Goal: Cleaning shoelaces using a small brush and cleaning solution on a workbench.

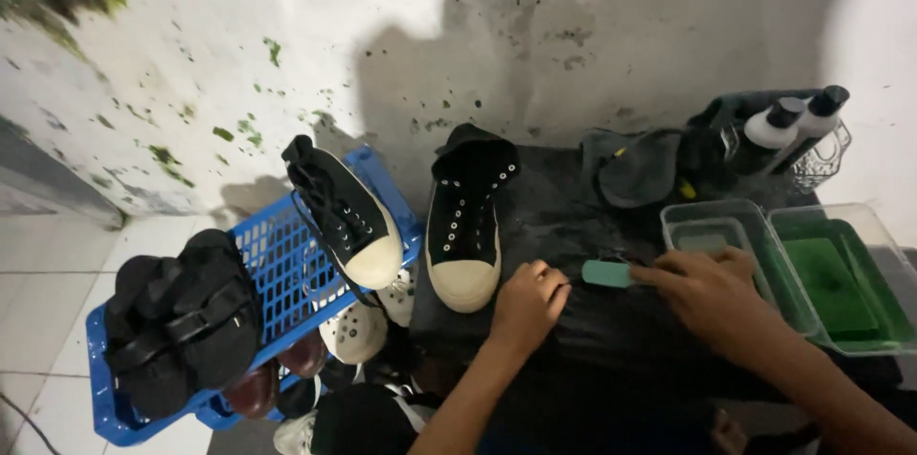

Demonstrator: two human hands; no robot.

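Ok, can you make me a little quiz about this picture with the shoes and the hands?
1. True or false: the black sneaker on the dark table has laces in it.
2. What does the right hand touch? A) a teal brush B) a bottle C) a sandal
3. What colour is the basket that the other black sneaker lies on?

Key
1. False: its eyelets are empty.
2. A. The left hand rests on the table beside it.
3. Blue.
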